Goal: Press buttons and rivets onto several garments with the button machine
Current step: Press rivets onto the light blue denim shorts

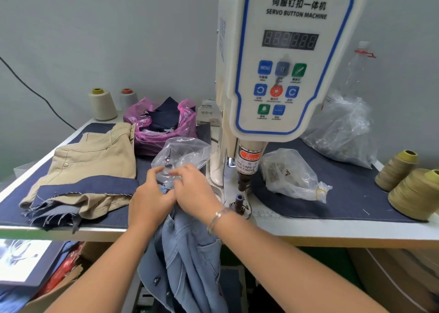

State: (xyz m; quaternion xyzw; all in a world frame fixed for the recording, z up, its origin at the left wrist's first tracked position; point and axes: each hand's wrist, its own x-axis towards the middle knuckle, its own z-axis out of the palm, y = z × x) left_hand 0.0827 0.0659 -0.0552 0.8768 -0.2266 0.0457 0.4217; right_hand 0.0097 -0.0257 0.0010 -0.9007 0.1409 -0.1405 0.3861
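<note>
A white servo button machine [282, 58] stands at the table's middle, its punch [244, 182] above the lower die [238, 200]. A light blue denim garment [187, 260] hangs over the table's front edge, left of the die. My left hand [149, 198] and my right hand [194, 191] sit close together on the garment's top edge, fingers curled and reaching into a clear plastic bag of buttons [183, 154]. What the fingertips pinch is hidden. A second clear bag of metal parts [289, 175] lies right of the machine.
Folded khaki trousers [95, 156] with dark denim pieces lie at the left. A pink bag of dark fabric [164, 122] sits behind them. Thread cones stand at the back left [103, 103] and right edge [413, 194]. A large clear bag [342, 129] rests at the back right.
</note>
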